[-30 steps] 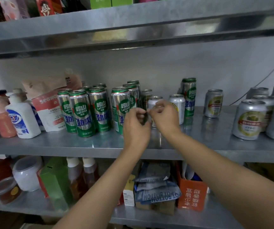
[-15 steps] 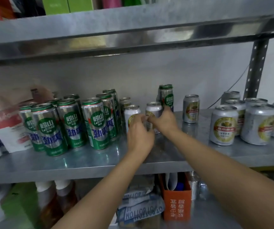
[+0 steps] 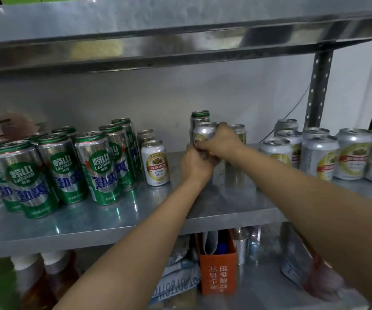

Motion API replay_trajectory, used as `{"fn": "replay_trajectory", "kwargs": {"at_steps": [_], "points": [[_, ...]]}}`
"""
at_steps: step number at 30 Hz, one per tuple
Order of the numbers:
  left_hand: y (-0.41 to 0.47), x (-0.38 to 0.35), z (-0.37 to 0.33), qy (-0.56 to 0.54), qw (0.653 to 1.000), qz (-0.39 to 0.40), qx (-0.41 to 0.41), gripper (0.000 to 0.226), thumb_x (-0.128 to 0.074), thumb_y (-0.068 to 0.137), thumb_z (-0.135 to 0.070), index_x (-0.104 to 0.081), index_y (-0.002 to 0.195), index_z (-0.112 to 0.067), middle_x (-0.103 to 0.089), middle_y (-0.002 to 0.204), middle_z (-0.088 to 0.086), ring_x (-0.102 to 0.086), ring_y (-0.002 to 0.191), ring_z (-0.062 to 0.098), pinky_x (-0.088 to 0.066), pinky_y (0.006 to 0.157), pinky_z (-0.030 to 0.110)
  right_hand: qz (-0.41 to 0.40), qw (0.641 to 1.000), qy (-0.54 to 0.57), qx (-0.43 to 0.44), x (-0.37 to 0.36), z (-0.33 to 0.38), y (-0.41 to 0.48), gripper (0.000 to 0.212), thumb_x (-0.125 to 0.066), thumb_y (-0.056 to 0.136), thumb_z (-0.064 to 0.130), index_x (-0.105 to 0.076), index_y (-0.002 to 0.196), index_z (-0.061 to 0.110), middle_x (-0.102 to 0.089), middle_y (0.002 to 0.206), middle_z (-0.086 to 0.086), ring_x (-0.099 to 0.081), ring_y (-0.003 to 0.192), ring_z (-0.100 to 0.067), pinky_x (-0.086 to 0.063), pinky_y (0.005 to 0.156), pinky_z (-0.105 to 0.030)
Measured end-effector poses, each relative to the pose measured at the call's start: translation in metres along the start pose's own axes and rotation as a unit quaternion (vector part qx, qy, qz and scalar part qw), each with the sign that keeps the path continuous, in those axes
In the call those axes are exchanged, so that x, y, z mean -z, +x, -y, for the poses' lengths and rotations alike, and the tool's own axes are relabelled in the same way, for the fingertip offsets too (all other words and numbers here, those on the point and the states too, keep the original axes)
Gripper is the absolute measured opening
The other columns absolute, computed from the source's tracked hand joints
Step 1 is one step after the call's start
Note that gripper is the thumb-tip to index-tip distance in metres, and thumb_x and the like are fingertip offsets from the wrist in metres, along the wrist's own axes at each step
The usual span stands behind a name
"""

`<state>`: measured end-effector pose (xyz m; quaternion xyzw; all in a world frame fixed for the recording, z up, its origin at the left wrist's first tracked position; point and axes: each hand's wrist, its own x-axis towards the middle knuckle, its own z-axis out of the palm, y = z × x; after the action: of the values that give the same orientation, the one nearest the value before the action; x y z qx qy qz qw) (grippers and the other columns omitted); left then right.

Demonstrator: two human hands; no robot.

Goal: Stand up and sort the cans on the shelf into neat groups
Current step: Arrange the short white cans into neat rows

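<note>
Left hand (image 3: 195, 163) and right hand (image 3: 222, 142) both grip the short silver can (image 3: 204, 133) at mid-shelf, so keep it upright and carry it right to the silver group (image 3: 319, 153), clear of the green can (image 3: 199, 116) behind.

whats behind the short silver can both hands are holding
A tall green-rimmed can stands behind the short silver can; only its top and a sliver of its side show. The rest is covered by that can.

A storeroom or small shop: bare metal shelving (image 3: 113, 224) carries green beer cans (image 3: 100, 166) left of the fingers (image 3: 204, 145), silver cans (image 3: 319, 157) right, an orange carton (image 3: 218, 274) below.
</note>
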<state>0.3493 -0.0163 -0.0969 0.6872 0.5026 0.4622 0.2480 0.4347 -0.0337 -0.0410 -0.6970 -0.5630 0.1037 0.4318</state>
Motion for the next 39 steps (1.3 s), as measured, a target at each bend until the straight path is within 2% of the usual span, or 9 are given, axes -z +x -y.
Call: {"fn": "replay_trajectory", "kwargs": {"at_steps": [3,8,18,24,27,29,31,33,39], "points": [[0.005,-0.026,-0.021,-0.055,0.998,0.026,-0.009,0.058,-0.084,0.068,-0.032,-0.058,0.116,-0.012,-0.069,0.111,0.006,-0.065,0.102,0.027,-0.052,0.078,0.031,0.021,0.996,-0.085,-0.011,0.041,0.001,0.012,0.061,-0.077,0.076,0.034,-0.047,0.118,0.001,-0.056,0.103,-0.008,-0.056,0.093,-0.024,-0.048,0.073,-0.031],[0.01,-0.061,-0.041,-0.049,0.995,0.089,-0.012,0.064,-0.085,0.067,-0.035,-0.055,0.12,-0.014,-0.067,0.111,0.004,-0.064,0.1,0.024,-0.053,0.082,0.033,0.076,0.966,-0.246,-0.027,0.082,0.002,0.029,0.04,-0.078,0.076,0.033,-0.048,0.073,0.007,-0.053,0.079,-0.008,-0.054,0.068,-0.02,-0.041,0.049,-0.026],[0.009,-0.07,-0.021,-0.025,0.991,0.129,-0.002,0.066,-0.083,0.072,-0.032,-0.05,0.124,-0.01,-0.063,0.117,0.006,-0.06,0.104,0.023,-0.044,0.076,0.027,0.156,0.945,-0.286,-0.039,0.067,-0.016,0.041,0.041,-0.08,0.075,0.03,-0.049,0.085,0.006,-0.049,0.08,-0.007,-0.057,0.078,-0.024,-0.05,0.062,-0.032],[0.002,-0.039,-0.013,-0.05,0.99,0.133,0.0,0.069,-0.081,0.076,-0.026,-0.048,0.134,-0.008,-0.061,0.126,0.008,-0.059,0.114,0.022,-0.048,0.095,0.029,0.183,0.916,-0.354,-0.054,0.06,-0.002,0.04,0.038,-0.079,0.076,0.031,-0.053,0.078,0.004,-0.053,0.078,-0.01,-0.054,0.066,-0.023,-0.047,0.057,-0.029],[-0.018,-0.001,0.007,-0.121,0.989,0.079,-0.027,0.057,-0.08,0.077,-0.017,-0.055,0.128,-0.011,-0.063,0.123,0.004,-0.06,0.112,0.017,-0.05,0.1,0.036,0.174,0.908,-0.38,-0.043,0.056,0.01,0.037,0.052,-0.079,0.076,0.038,-0.057,0.103,0.0,-0.054,0.087,-0.009,-0.057,0.082,-0.025,-0.048,0.068,-0.031],[-0.035,0.029,0.022,-0.153,0.987,0.006,-0.055,0.038,-0.075,0.081,-0.01,-0.06,0.114,-0.022,-0.065,0.11,-0.01,-0.062,0.103,0.004,-0.05,0.095,0.022,0.126,0.919,-0.373,-0.005,0.048,0.023,0.033,0.063,-0.076,0.079,0.04,-0.053,0.122,0.001,-0.059,0.109,-0.013,-0.058,0.099,-0.028,-0.049,0.076,-0.032],[-0.046,0.056,0.033,-0.137,0.983,-0.097,-0.067,0.036,-0.073,0.082,-0.008,-0.057,0.106,-0.03,-0.061,0.104,-0.016,-0.06,0.099,0.0,-0.049,0.09,0.017,0.07,0.939,-0.331,0.067,0.033,0.042,0.027,0.048,-0.07,0.083,0.037,-0.055,0.114,0.003,-0.06,0.112,-0.013,-0.056,0.092,-0.026,-0.045,0.064,-0.029],[-0.043,0.073,0.044,-0.099,0.979,-0.167,-0.054,0.043,-0.074,0.079,-0.01,-0.054,0.112,-0.027,-0.056,0.113,-0.006,-0.058,0.105,0.014,-0.051,0.094,0.033,0.073,0.956,-0.26,0.118,0.01,0.064,0.02,0.044,-0.068,0.084,0.039,-0.056,0.109,0.005,-0.061,0.117,-0.013,-0.056,0.093,-0.025,-0.043,0.064,-0.028],[-0.032,0.085,0.057,-0.019,0.992,-0.099,0.077,0.094,-0.078,0.074,-0.011,-0.02,0.148,-0.016,-0.031,0.144,0.011,-0.036,0.132,0.029,-0.038,0.109,0.045,0.202,0.954,-0.176,0.132,-0.057,0.105,-0.001,0.076,-0.075,0.078,0.045,-0.047,0.135,0.004,-0.055,0.133,-0.012,-0.055,0.117,-0.028,-0.049,0.096,-0.035]]}}
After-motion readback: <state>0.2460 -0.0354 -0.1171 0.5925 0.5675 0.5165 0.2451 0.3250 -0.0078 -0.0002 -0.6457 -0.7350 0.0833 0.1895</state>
